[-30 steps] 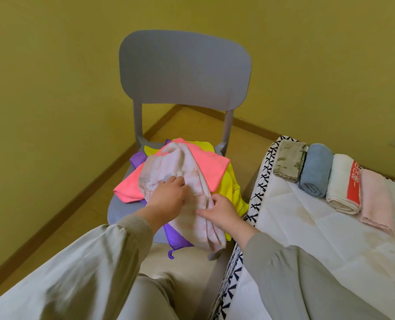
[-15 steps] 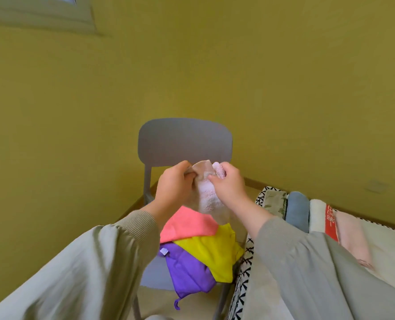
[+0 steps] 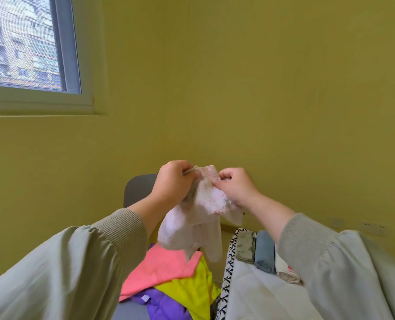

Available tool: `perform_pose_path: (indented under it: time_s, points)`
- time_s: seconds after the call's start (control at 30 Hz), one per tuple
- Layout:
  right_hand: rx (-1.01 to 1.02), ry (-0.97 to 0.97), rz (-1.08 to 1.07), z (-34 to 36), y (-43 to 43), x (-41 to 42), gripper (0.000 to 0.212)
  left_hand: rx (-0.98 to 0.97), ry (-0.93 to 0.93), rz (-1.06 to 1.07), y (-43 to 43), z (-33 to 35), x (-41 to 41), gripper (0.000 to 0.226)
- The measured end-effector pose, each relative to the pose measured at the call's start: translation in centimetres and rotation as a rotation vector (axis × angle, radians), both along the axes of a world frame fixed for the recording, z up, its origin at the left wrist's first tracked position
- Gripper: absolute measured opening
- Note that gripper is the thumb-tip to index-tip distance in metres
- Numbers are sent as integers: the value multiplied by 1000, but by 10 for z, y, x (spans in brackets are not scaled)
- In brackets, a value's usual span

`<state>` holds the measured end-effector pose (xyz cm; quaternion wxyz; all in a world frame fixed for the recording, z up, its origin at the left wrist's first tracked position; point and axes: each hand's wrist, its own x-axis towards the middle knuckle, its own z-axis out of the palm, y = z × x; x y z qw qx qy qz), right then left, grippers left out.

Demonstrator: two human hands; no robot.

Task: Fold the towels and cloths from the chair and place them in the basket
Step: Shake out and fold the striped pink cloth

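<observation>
A pale pink towel (image 3: 199,225) hangs crumpled in the air above the grey chair (image 3: 138,190). My left hand (image 3: 172,181) pinches its top edge on the left, and my right hand (image 3: 234,188) pinches the same edge on the right. On the chair seat below lie a pink cloth (image 3: 162,271), a yellow cloth (image 3: 189,294) and a purple cloth (image 3: 164,308). The basket (image 3: 229,262), with a black-and-white patterned rim and white lining, stands to the right of the chair and holds rolled towels: an olive one (image 3: 245,248), a blue one (image 3: 264,252) and a white one (image 3: 284,269).
A yellow wall fills the background, with a window (image 3: 23,45) at the upper left. A wall socket (image 3: 372,226) sits low on the right. My grey-green sleeves cover the lower corners of the view.
Both hands have lifted the pale pink towel off the chair pile and raised it higher. The view has tilted upward, bringing the window into sight.
</observation>
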<state>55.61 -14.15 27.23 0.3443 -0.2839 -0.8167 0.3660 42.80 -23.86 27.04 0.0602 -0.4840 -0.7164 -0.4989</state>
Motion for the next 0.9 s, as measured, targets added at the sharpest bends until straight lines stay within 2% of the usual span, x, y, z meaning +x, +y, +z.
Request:
perform_pose_path:
  time_s: [0.13, 0.27, 0.33, 0.4, 0.5, 0.57, 0.63, 0.77, 0.9]
  points:
    - [159, -35, -143, 14, 1, 13, 21, 10, -17, -9, -1, 15, 14, 22]
    - [144, 84, -192, 28, -5, 20, 28, 42, -56, -24, 2, 24, 28, 27]
    - [150, 144, -204, 35, -9, 23, 26, 13, -162, -101, 1, 29, 35, 32]
    - [142, 196, -219, 42, -11, 24, 19, -59, -354, -249, -3, 33, 41, 45]
    - [115, 267, -266, 51, -7, 30, 21, -243, -526, -411, -10, 34, 44, 64]
    - [116, 303, -297, 56, -4, 36, 26, -461, -503, -430, -11, 32, 41, 53]
    - [123, 315, -319, 58, -1, 43, 26, -567, -460, -355, -11, 28, 39, 43]
    - [99, 274, -227, 56, -1, 60, 23, -460, -331, -136, -6, 31, 39, 41]
    - [120, 213, -168, 55, 3, 73, 35, -476, -140, -41, 0, 44, 52, 48]
